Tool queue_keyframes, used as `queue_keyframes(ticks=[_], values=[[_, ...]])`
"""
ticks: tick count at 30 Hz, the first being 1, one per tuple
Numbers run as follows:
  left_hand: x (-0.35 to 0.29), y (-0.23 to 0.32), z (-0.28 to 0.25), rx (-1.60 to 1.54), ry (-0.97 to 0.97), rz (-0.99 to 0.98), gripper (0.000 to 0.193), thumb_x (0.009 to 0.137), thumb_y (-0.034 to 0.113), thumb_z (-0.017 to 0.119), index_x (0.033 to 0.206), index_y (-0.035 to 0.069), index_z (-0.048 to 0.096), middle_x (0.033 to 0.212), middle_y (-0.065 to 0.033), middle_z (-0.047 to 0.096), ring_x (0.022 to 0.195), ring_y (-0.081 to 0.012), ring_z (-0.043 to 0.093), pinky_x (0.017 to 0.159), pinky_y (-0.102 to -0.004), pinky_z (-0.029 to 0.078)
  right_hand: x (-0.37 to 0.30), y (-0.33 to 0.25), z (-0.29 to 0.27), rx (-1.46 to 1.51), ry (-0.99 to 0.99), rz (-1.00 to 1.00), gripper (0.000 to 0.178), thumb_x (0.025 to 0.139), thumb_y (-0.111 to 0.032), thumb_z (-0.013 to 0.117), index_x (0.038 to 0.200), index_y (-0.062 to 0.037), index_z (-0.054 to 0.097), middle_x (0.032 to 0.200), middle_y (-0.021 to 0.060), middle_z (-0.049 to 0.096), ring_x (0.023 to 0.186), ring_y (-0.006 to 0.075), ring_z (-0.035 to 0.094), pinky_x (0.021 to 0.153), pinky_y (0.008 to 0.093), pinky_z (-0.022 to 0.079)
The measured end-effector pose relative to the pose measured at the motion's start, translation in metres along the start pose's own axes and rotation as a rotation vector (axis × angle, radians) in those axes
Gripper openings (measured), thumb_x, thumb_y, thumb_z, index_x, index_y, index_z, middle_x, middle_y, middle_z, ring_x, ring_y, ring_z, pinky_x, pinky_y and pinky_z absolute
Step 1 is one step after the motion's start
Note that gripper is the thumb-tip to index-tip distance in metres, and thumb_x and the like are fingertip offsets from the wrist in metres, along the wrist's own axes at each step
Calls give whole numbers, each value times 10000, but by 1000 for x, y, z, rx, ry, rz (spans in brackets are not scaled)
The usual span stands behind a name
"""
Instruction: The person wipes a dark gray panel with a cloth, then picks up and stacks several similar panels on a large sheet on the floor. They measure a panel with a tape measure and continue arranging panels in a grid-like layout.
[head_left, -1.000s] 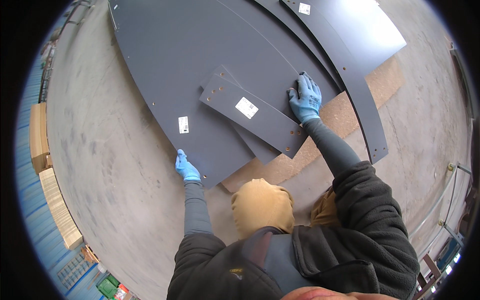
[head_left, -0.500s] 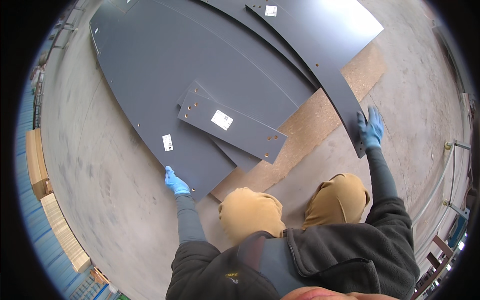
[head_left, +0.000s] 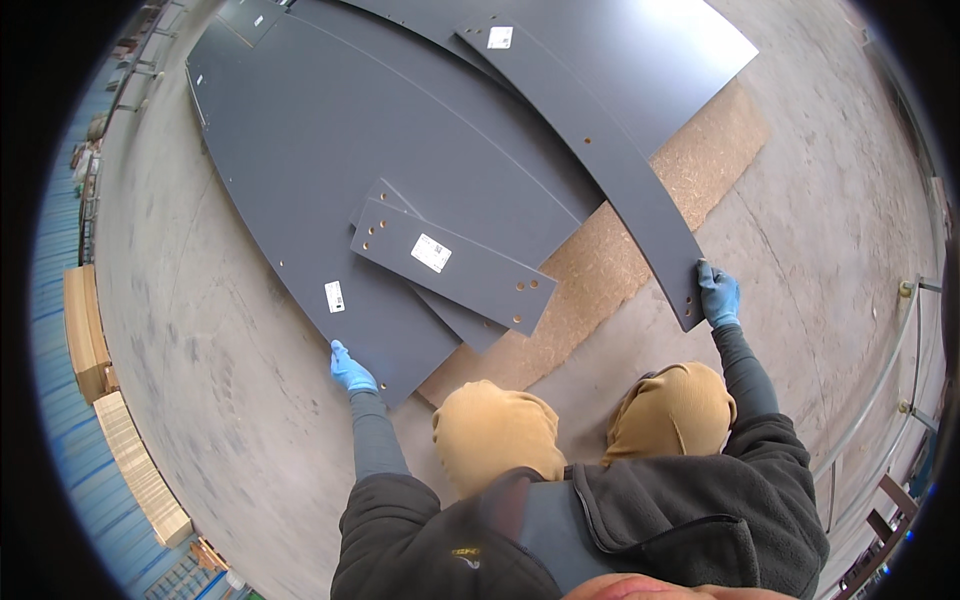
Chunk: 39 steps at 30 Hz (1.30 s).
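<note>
My left hand (head_left: 353, 369), in a blue glove, lies against the left edge of a long dark grey panel (head_left: 300, 255) near its near end, its fingers stretched out. A white label and small holes mark this panel. My right hand (head_left: 719, 294), also gloved in blue, has its fingers curled round the right edge of a narrow dark grey panel (head_left: 640, 205) close to its near end. That panel lies slanted over other grey boards. Between my hands, a short grey panel (head_left: 455, 265) with a label and several holes rests on another short panel (head_left: 455, 318).
A brown particle board (head_left: 590, 295) lies under the grey panels. Around them is a concrete floor (head_left: 200, 330). Metal rails (head_left: 915, 350) stand at the right, and stacked wooden boards (head_left: 140, 465) at the far left. My knees (head_left: 497, 435) are close to the panels' near ends.
My right hand has closed from spread fingers onto the narrow panel's edge. That panel's near end has shifted left. My left hand stays at the long panel's edge.
</note>
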<state>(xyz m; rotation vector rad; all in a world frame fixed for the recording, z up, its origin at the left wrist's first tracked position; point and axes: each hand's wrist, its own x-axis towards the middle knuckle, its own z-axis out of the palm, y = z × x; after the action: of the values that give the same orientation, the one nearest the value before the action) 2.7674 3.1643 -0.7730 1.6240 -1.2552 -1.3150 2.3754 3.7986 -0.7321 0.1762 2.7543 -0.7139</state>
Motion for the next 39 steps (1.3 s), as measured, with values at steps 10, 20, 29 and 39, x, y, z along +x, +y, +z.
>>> queue_keyframes(ticks=[10,20,29,39], values=[[3,-2,-2,12,11,-15,439,1072,349,621,1257,-44,686,1171,-103,716,992,-231,682,888,-361,568,-13,-29,-2,-15,-163,5,640,956,-608,597,672,-38,664,595,172,579,560,271,564,611,432,453],[4,-3,-3,-2,6,-48,473,1074,379,613,1278,-43,676,1201,-95,713,1047,-232,673,946,-368,550,-18,-30,5,5,-100,27,679,954,-633,590,703,-11,692,640,220,602,618,313,608,650,445,476],[-2,1,0,-25,-5,-50,475,1071,382,620,1289,-36,675,1220,-101,712,1048,-234,675,944,-365,551,-18,-30,1,-41,-105,32,676,950,-645,599,700,-24,696,638,198,622,628,314,619,657,431,483],[0,-2,1,-32,12,-33,461,1070,370,623,1263,-45,678,1196,-106,713,1018,-233,675,917,-365,557,-18,-41,-1,-79,-155,98,685,955,-678,558,782,-42,744,742,200,700,745,328,691,733,424,509]])
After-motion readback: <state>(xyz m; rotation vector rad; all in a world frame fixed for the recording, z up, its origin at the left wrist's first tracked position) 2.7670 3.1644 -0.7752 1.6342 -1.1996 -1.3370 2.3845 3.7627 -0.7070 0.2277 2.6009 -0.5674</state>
